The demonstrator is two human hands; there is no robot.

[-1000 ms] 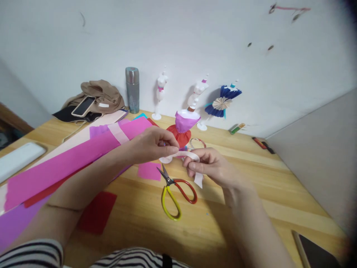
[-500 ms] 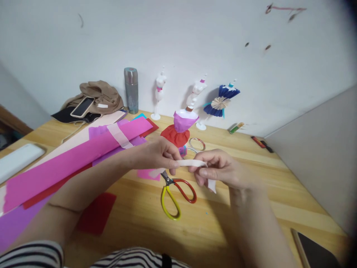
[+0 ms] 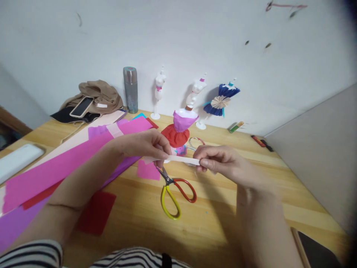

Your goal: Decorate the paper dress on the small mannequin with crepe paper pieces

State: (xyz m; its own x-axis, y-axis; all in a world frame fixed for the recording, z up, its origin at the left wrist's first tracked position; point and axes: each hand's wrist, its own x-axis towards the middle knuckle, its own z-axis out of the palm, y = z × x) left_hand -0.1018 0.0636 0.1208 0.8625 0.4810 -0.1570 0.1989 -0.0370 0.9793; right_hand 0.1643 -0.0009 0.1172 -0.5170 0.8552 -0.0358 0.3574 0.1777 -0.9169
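A narrow pale pink paper strip (image 3: pixel 183 159) is stretched nearly level between my two hands. My left hand (image 3: pixel 153 146) pinches it near its left end, and a short tail pokes out beyond those fingers. On the other side my right hand (image 3: pixel 214 159) grips the strip between thumb and fingers. Scissors (image 3: pixel 168 181) with one yellow and one red handle lie on the table below, blades partly spread. Behind my hands stands a small dress form (image 3: pixel 182 126) in a purple top and red skirt. A pink paper piece (image 3: pixel 147 169) lies beside the scissor blades.
Coloured paper sheets (image 3: pixel 61 159) cover the left of the wooden table (image 3: pixel 200 238). Along the wall stand a thermos (image 3: pixel 131 91), two white dress forms (image 3: pixel 159 93) and one dressed in blue (image 3: pixel 221 100). Tape rolls (image 3: pixel 197 139) lie mid-table; a phone (image 3: pixel 315 247) is at right front.
My hands have moved apart and slightly up, drawing the strip straighter and longer between them. The end that hung below my right hand is now mostly hidden.
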